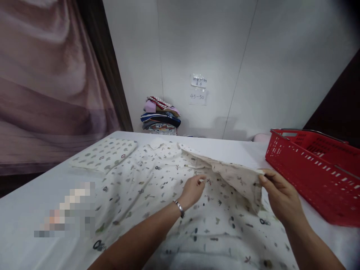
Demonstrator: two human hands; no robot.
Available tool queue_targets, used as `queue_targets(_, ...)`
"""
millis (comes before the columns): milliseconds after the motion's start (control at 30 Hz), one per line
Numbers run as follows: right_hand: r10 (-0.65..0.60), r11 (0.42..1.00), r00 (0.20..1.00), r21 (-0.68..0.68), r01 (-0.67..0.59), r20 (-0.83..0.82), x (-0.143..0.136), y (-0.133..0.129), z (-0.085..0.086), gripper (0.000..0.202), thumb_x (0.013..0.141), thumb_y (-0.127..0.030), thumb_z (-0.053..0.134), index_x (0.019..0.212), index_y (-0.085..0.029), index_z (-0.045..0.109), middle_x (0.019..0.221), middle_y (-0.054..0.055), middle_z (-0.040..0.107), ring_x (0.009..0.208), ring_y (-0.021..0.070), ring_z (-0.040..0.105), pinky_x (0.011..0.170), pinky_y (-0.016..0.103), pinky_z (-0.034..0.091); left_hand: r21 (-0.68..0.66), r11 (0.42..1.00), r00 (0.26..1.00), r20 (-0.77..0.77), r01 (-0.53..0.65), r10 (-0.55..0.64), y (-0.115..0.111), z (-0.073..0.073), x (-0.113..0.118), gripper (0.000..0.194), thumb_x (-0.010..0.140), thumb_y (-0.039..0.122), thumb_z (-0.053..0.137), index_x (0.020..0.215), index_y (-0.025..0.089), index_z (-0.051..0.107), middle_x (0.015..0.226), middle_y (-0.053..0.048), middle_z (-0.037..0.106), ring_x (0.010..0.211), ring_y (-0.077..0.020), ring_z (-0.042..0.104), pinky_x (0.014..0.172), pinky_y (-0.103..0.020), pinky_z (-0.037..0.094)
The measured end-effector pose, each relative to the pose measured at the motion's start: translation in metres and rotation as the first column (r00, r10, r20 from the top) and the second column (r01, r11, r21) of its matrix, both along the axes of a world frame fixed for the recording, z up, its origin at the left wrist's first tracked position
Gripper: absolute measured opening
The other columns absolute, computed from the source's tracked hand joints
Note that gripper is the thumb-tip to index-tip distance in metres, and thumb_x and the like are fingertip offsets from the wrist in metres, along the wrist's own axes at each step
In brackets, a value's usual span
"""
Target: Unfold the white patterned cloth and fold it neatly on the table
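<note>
A white cloth garment (157,187) with small scattered prints lies spread over the white table. My right hand (281,195) pinches an edge of its fabric at the right and holds that part raised and folded over. My left hand (194,190), with a silver bracelet at the wrist, is over the middle of the garment, its fingers curled; what they hold, if anything, is too small to make out. Left of the garment rests a folded cloth (105,153) with green and red prints.
A red plastic basket (312,176) stands on the table (244,148) at the right. Folded clothes (161,116) are stacked by the back wall, below paper labels (198,92). A pinkish curtain (50,86) hangs at the left.
</note>
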State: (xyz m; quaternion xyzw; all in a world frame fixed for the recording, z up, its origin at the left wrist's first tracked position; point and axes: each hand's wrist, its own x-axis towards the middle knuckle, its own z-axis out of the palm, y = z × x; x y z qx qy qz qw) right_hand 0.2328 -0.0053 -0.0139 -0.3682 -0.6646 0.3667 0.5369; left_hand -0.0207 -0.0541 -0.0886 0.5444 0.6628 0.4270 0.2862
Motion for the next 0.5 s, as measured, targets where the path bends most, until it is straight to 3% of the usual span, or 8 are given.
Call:
queue_targets(100, -0.038, 0.999, 0.998, 0.019, 0.040, -0.056, 0.007, 0.009, 0.017, 0.025, 0.073, -0.041, 0.067, 0.092, -0.024, 0.063, 0.087, 0.001, 0.061, 0.078, 0.0155, 0.055, 0.066, 0.024, 0.047, 0.213, 0.975, 0.970, -0.217, -0.067, 0.114, 0.031, 0.003, -0.025, 0.034, 0.082, 0.021, 0.044, 0.114, 0.021, 0.058, 0.112, -0.005, 0.061, 0.102, -0.0190, 0.055, 0.090, -0.033, 0.044)
queue_targets(200, -0.036, 0.999, 0.995, 0.015, 0.037, -0.088, 0.013, 0.014, 0.030, 0.026, 0.070, -0.039, 0.070, 0.091, -0.025, 0.063, 0.089, 0.001, 0.061, 0.080, 0.0151, 0.055, 0.068, 0.023, 0.047, 0.337, 0.941, 0.926, -0.354, -0.008, 0.135, 0.056, 0.005, -0.043, 0.035, 0.081, 0.015, 0.045, 0.114, 0.020, 0.055, 0.121, -0.006, 0.056, 0.114, -0.0197, 0.047, 0.100, -0.035, 0.038)
queue_targets(300, -0.022, 0.999, 0.994, -0.033, 0.019, -0.109, 0.019, 0.015, 0.043, 0.026, 0.068, -0.039, 0.072, 0.087, -0.023, 0.064, 0.086, 0.000, 0.061, 0.078, 0.0143, 0.055, 0.069, 0.022, 0.047, 0.360, 0.929, 0.894, -0.438, 0.082, 0.091, 0.075, 0.003, -0.052, 0.037, 0.080, 0.012, 0.046, 0.115, 0.019, 0.053, 0.120, -0.007, 0.054, 0.113, -0.0199, 0.047, 0.099, -0.035, 0.038)
queue_targets(500, -0.019, 0.992, 0.987, -0.129, -0.002, -0.160, 0.024, 0.003, 0.071, 0.031, 0.060, -0.038, 0.078, 0.082, -0.021, 0.065, 0.083, 0.001, 0.062, 0.077, 0.0126, 0.057, 0.066, 0.015, 0.048, 0.369, 0.924, 0.840, -0.530, 0.103, 0.118, 0.102, 0.007, -0.060, 0.043, 0.078, 0.010, 0.047, 0.121, 0.017, 0.048, 0.118, -0.010, 0.054, 0.113, -0.0216, 0.046, 0.096, -0.037, 0.039)
